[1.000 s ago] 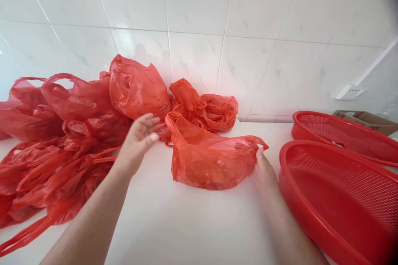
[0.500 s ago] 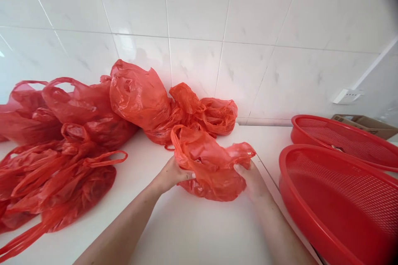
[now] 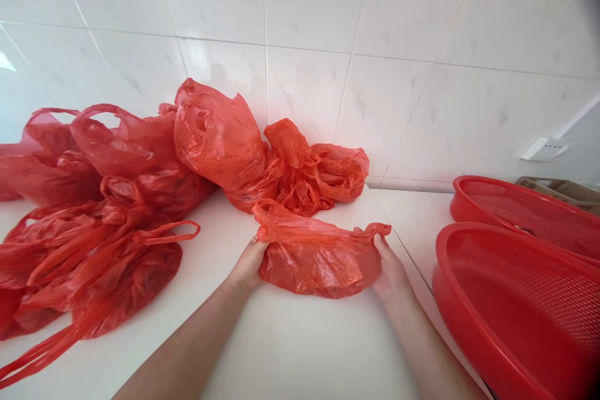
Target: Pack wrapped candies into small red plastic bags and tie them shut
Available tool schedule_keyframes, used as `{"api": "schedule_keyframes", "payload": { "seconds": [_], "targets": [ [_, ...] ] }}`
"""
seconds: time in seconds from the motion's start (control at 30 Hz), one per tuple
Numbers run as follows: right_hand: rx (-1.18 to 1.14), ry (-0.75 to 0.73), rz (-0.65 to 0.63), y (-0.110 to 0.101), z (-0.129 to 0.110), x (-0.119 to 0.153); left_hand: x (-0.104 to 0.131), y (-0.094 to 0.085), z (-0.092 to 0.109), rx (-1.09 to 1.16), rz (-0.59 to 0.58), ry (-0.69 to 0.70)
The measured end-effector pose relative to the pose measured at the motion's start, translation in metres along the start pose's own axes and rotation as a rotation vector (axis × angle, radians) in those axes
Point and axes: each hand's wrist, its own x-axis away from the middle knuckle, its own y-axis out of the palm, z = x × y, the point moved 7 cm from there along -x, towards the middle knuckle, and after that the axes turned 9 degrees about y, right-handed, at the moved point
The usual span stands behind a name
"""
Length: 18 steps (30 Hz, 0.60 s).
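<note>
A thin red plastic bag (image 3: 323, 262) is stretched sideways between my two hands, low over the white table. My left hand (image 3: 250, 261) grips its left end, fingers closed on the gathered plastic. At the other end, my right hand (image 3: 390, 265) pinches the bag near a handle, the thumb on top. The bag's mouth is drawn nearly flat, so what lies inside cannot be made out. Just behind it are crumpled red bags (image 3: 304, 178), with a fuller red bag (image 3: 218, 137) beside them.
Several filled red plastic bags (image 3: 112, 256) heap up on the left of the white table (image 3: 300, 350). At right stand two red mesh baskets, the nearer basket (image 3: 506, 300) in front of the farther basket (image 3: 510, 200). A cardboard box (image 3: 562, 190) and a white socket (image 3: 546, 149) are by the tiled wall.
My hands have moved apart and pulled the bag wider. Its mouth, gaping before, is now drawn out nearly flat. The view has shifted slightly.
</note>
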Motion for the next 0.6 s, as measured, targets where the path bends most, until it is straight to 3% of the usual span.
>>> {"api": "schedule_keyframes", "payload": {
  "seconds": [0.17,0.37,0.5,0.6],
  "targets": [
    [0.005,-0.019,0.049,0.004,-0.017,-0.019,-0.001,0.000,-0.002,0.068,-0.025,-0.039],
    [-0.083,-0.113,0.024,0.038,-0.056,-0.023,-0.003,0.004,-0.001,0.132,-0.124,-0.015],
    [-0.118,-0.201,-0.126,0.067,-0.067,-0.013,-0.006,0.002,-0.002,0.162,-0.152,0.023],
    [-0.030,-0.181,-0.223,0.080,-0.052,-0.007,-0.007,0.000,-0.004,0.155,-0.151,0.017]
  ]
}}
